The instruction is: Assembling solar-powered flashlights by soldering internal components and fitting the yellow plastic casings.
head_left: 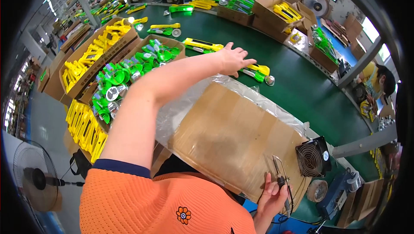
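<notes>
My left hand (235, 59) reaches across my body over the green conveyor belt, fingers spread and apart. Just beyond its fingertips lies a yellow-and-green flashlight piece (260, 71) with a small silver reflector (269, 80); whether the fingers touch it, I cannot tell. Another yellow-and-green piece (202, 44) rests on the belt left of that hand. Low on the right, my right hand (274, 195) is closed round a soldering iron (281, 181), its tip pointing up beside a bent metal tube. Under the iron's tip, a brown cardboard sheet (233, 126) covers the work surface.
Boxes of green pieces with reflectors (118, 74) and yellow casings (92, 55) stand at left. A small black fan (312, 157), tape roll (318, 190) and blue device (334, 197) are at right. Co-workers sit across the belt (297, 83). A floor fan (39, 178) stands lower left.
</notes>
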